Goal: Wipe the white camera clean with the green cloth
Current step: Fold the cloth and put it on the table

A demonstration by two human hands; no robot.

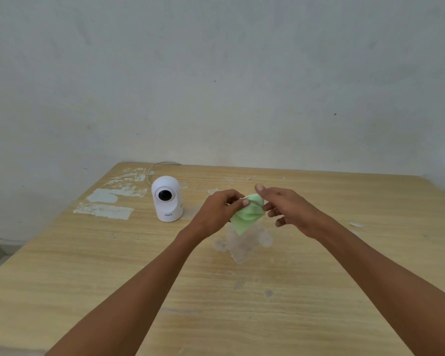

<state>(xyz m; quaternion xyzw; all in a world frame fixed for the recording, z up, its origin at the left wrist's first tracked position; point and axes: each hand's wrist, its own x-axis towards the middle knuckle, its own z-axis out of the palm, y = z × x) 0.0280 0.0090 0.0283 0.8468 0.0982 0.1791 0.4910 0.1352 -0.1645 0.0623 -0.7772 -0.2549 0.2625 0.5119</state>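
Observation:
The white camera (167, 199) stands upright on the wooden table (88, 265) at the back left, its dark lens facing me. To its right, above the table's middle, a small green cloth (249, 214) hangs crumpled between my hands. My left hand (216, 211) pinches the cloth's upper left edge. My right hand (285, 209) touches the cloth's upper right with its fingers spread; whether it grips the cloth is unclear. Both hands are a hand's width to the right of the camera and apart from it.
A thin white cable (154, 167) runs from behind the camera to the table's back edge. White peeled patches (106, 209) mark the tabletop left of the camera. A pale wall (216, 73) stands right behind the table.

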